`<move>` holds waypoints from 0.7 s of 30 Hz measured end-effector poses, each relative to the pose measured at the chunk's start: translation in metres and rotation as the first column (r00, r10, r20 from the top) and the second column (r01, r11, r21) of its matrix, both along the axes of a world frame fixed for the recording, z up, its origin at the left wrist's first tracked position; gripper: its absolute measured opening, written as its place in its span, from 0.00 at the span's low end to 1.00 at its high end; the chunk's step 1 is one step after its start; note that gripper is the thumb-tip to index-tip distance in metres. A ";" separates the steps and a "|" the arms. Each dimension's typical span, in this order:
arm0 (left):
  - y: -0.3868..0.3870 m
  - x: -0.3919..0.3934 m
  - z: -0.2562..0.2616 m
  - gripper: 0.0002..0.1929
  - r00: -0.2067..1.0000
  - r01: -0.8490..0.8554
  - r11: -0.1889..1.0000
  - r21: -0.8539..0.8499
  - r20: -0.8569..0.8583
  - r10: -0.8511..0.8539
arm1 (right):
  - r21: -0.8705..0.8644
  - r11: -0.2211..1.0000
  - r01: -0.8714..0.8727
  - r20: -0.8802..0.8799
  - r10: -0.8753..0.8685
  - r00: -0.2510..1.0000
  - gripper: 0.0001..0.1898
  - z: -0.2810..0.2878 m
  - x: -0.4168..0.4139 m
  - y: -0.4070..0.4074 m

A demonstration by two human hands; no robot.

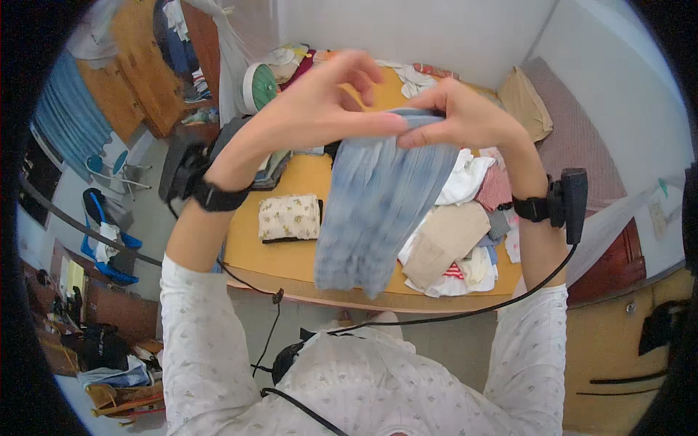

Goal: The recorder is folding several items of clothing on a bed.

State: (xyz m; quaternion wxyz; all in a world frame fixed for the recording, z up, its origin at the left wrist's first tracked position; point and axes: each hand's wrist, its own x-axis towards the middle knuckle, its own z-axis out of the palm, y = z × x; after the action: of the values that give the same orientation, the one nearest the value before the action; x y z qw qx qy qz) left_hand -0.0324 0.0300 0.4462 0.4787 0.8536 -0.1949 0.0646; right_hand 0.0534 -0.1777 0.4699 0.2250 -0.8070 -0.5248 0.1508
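Light blue checked trousers [381,201] hang lengthwise in front of me, slightly blurred, their lower ends above the near edge of the bed. My right hand [461,117] pinches the folded waistband between thumb and fingers. At the same band, the thumb of my left hand [338,103] lies against the cloth, while its other fingers are raised and curled, apart from the fabric. Below and to the left lies a folded cream floral cloth [289,217] over something black. Right of the trousers is a loose heap of clothes, with beige cloth [450,234] on top.
The yellow bed surface [245,245] carries a stack of folded dark clothes [271,171] at left. A green-and-white fan [260,87] stands behind it. Black cables [463,316] run from both wrist devices. A tan pillow [523,106] leans at the far right.
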 end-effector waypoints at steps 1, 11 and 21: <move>0.012 0.000 -0.019 0.34 1.000 0.005 0.987 -0.163 -0.014 -0.008 | -0.006 1.000 0.001 0.080 -0.001 0.997 0.15 -0.002 0.004 0.001; 0.030 -0.036 -0.294 0.53 0.981 -0.090 0.996 0.002 -0.175 0.089 | 0.235 0.967 0.100 0.072 -0.120 0.990 0.12 0.035 -0.035 -0.013; -0.050 -0.027 -0.382 0.38 0.956 -0.294 0.954 -0.055 -0.044 0.291 | 0.211 0.892 0.400 0.437 -0.453 0.777 0.21 0.056 -0.071 -0.090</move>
State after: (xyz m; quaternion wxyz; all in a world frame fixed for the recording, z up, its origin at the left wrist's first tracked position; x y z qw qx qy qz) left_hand -0.0597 -0.0198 0.0640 0.4929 0.8592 -0.0559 0.1255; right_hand -0.0180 -0.2673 0.5261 0.1603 -0.9034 -0.3742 -0.1348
